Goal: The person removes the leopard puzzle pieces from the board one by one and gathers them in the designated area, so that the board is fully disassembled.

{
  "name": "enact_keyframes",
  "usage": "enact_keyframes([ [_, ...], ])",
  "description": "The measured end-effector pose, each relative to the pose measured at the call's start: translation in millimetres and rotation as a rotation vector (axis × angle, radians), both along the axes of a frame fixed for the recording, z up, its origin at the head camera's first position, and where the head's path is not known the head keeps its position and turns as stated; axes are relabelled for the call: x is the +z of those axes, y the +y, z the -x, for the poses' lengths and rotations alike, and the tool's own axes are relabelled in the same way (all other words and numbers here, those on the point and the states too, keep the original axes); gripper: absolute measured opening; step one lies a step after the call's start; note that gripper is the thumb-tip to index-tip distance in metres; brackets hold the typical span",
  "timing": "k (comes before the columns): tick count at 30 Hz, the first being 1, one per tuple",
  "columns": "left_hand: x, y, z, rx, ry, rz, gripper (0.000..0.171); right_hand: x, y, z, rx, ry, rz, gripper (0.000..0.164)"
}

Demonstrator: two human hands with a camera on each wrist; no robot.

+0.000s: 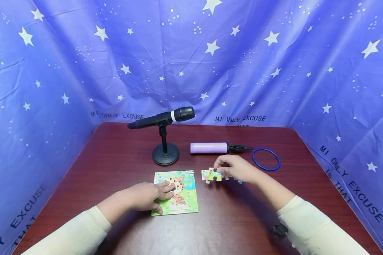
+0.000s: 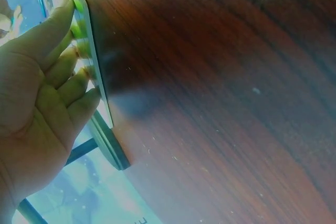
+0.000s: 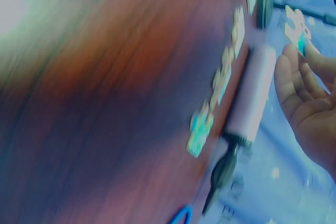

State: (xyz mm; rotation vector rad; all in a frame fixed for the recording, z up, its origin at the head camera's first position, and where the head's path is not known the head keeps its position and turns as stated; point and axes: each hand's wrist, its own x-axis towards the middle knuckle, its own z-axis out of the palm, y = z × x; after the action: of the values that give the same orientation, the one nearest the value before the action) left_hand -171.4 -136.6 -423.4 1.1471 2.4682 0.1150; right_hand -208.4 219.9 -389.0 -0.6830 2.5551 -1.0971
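Hands (image 1: 145, 196) (image 1: 236, 169) at puzzle (image 1: 189, 200); curtain (image 1: 166, 53): "EXCUSE"

"How does the left hand (image 1: 144, 196) lie?"
"Palm down, its fingers (image 1: 166, 195) slightly spread, its thumb (image 1: 158, 209) set apart from them."
"And the right hand (image 1: 238, 169)?"
"Raised, thumb and fingers meeting in a pinch."
"The arms (image 1: 113, 206)?"
"Both reach forward and angle inward, cream sleeves (image 1: 316, 223) ending partway along the forearms (image 1: 276, 191)."

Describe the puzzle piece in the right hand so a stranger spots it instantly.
On the red table, look right of the square picture board. There the right hand pinches a puzzle piece. It alone is raised; other loose pieces lie on the table.
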Motion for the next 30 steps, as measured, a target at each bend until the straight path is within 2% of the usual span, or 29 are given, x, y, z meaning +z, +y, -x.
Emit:
enact_keyframes([
  [8, -0.4, -0.6, -1.3, -0.002, -0.001, -0.015, 0.073, 1.9, 53.2, -4.9, -0.052, -0.057, -0.047, 0.008],
  [16, 0.6, -1.4, -2.1, 0.003, -0.015, -0.033, 0.073, -15.6, 74.8, -11.9, -0.050, -0.145, -0.117, 0.004],
  [25, 0.4, -1.8, -1.0, 0.012, -0.020, -0.024, 0.073, -33.7, 79.7, -14.7, -0.094, -0.110, -0.217, 0.006],
  [30, 1.0, -1.4, -1.2, 0.007, -0.012, -0.019, 0.073, -38.5, 78.0, -14.6, -0.112, -0.059, -0.262, 0.009],
])
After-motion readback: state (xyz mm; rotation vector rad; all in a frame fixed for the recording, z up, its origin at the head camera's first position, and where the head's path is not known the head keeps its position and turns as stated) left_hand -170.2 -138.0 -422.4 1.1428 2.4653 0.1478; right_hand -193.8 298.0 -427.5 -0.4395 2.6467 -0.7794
